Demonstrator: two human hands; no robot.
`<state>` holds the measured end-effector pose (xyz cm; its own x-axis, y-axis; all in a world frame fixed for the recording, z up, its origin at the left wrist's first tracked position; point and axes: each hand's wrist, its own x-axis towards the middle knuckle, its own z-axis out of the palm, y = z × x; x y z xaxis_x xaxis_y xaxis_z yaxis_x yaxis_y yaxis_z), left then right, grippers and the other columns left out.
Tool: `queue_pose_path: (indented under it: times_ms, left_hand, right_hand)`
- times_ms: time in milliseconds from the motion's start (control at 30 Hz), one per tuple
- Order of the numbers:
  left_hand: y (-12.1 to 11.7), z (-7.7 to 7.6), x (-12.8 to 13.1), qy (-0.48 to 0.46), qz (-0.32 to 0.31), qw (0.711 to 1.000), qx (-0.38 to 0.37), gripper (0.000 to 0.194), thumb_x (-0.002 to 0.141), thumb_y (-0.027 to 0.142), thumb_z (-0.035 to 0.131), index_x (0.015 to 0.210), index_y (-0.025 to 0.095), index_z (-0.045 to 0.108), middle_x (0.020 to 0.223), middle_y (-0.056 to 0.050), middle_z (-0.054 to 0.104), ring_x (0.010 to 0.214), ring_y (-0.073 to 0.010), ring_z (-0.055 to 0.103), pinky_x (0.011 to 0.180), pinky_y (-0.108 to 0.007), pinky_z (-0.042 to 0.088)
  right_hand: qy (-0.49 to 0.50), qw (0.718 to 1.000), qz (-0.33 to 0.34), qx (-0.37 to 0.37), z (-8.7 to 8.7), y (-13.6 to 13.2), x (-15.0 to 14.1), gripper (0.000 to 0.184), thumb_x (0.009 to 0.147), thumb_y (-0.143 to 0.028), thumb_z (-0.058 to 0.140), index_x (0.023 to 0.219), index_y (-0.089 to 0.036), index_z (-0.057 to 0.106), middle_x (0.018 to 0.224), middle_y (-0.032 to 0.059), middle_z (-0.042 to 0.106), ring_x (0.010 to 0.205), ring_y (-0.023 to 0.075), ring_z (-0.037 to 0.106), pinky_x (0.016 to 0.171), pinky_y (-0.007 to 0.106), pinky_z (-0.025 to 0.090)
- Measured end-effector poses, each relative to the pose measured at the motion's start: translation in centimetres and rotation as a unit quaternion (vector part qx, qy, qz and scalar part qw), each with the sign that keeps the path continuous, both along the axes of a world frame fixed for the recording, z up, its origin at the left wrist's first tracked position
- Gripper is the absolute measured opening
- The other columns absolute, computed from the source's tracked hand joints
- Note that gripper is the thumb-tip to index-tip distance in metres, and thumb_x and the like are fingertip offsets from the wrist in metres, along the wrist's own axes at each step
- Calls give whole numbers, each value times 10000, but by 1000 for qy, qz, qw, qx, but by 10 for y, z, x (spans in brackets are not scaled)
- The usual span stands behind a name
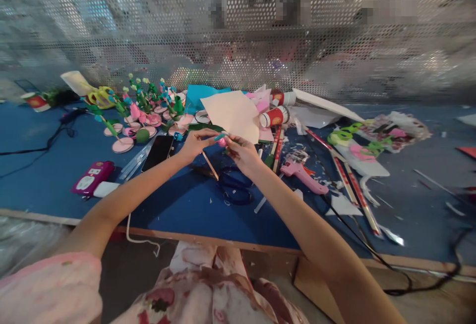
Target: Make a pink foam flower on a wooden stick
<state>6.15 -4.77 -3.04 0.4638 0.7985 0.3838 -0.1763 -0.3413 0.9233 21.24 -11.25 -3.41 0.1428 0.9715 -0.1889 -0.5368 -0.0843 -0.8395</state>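
My left hand (197, 144) and my right hand (241, 151) meet over the middle of the table, fingertips closed. Between them is a small teal piece (219, 136), which the left fingers pinch. Just below it, at my right fingertips, a small pink piece (222, 142) shows; fingers partly cover it. A thin wooden stick (210, 166) slants down from beneath my left hand; whether that hand grips it is unclear. Under the hands lie scissors with dark blue handles (238, 196). A black phone (158, 153) rests beside my left wrist.
Several small craft flowers on pink round bases (122, 144) stand back left. Cream paper (232, 111) and a red-and-white paper cup (274, 116) lie behind my hands. To the right are a pink glue gun (305, 177), scraps and cables. A purple device (92, 179) sits left.
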Motion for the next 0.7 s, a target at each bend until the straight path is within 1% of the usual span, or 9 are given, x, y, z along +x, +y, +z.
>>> queue_pose_path:
  times_ms: [133,200,267,333,433,533,567,633,700]
  left_hand:
    - [-6,-4,-11,27,14,1000,6,353,619,390,779,889,170,720,942,-69,689,912,-202,629,836,-347,491]
    - [-11,-6,-17,32,16,998,42,441,613,359,793,1008,192,690,1083,-83,651,1009,-219,607,881,-363,486]
    - [-16,-6,-23,31,15,996,81,469,615,324,801,1055,221,675,1178,-84,608,1105,-230,568,937,-375,467]
    - [-23,-6,-27,32,10,994,103,377,655,302,779,1016,228,696,1170,-83,622,1135,-228,555,972,-384,449]
    - [-30,-8,-30,34,16,994,105,253,685,301,758,919,209,728,1057,-89,688,1076,-228,598,964,-400,456]
    - [-31,-12,-33,29,40,993,107,348,675,360,758,976,191,712,1026,-98,703,1023,-239,628,928,-412,481]
    - [-30,-14,-35,28,52,990,127,397,675,381,755,1017,189,696,1044,-101,696,1023,-240,626,919,-413,485]
    - [-27,-15,-41,39,93,972,214,466,670,406,755,1074,192,662,1052,-99,682,1002,-226,623,893,-400,491]
    - [-24,-14,-46,60,151,928,335,506,661,415,761,1099,196,632,984,-82,670,909,-193,619,826,-366,499]
  right_hand:
    - [19,999,24,-15,-2,-1,-6,225,609,-138,765,736,-181,584,546,-74,588,496,48,529,499,157,417]
    - [29,998,43,-27,-3,-3,-10,167,648,-105,725,720,-175,592,542,-71,574,491,47,517,517,164,424]
    - [37,996,64,-41,-3,-6,-14,136,677,-64,682,718,-169,605,552,-63,572,497,50,519,536,172,433]
    - [43,994,83,-55,-3,-10,-19,141,698,-24,635,722,-162,618,562,-52,575,503,53,522,537,178,432]
    - [47,991,105,-74,-2,-14,-24,160,729,0,584,705,-153,625,554,-39,568,501,56,517,525,179,427]
    - [48,988,115,-92,-2,-15,-26,177,761,-2,551,706,-148,632,548,-29,566,486,55,507,520,175,432]
    - [48,987,117,-99,-3,-14,-26,187,771,0,535,713,-147,635,540,-27,561,476,54,500,516,173,434]
    - [48,985,119,-116,-4,-13,-25,215,785,11,497,736,-141,641,525,-26,553,456,52,488,504,166,436]
    - [48,983,125,-129,-4,-12,-23,243,791,27,464,774,-132,647,527,-23,558,444,46,484,485,151,434]
